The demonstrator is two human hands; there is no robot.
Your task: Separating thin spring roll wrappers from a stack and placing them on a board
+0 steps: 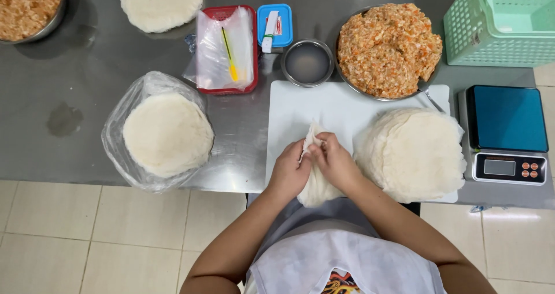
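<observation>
**Both hands pinch one thin wrapper over the white board**

The left hand [289,172] and right hand [335,164] meet at the near edge of the white rectangular cutting board [300,106], fingers clamped on a thin, pale round wrapper sheet [317,187], its top edge pulled up between them, seemingly to peel it apart. Right of the board's centre lies a stack of the same wrappers [413,152], within easy reach. Just beyond the board stand a steel bowl of orange-flecked minced filling [388,48] and a small steel bowl of water [307,63]. Left of the board, on the steel table [69,80], a bagged wrapper stack [166,133] waits.
</observation>
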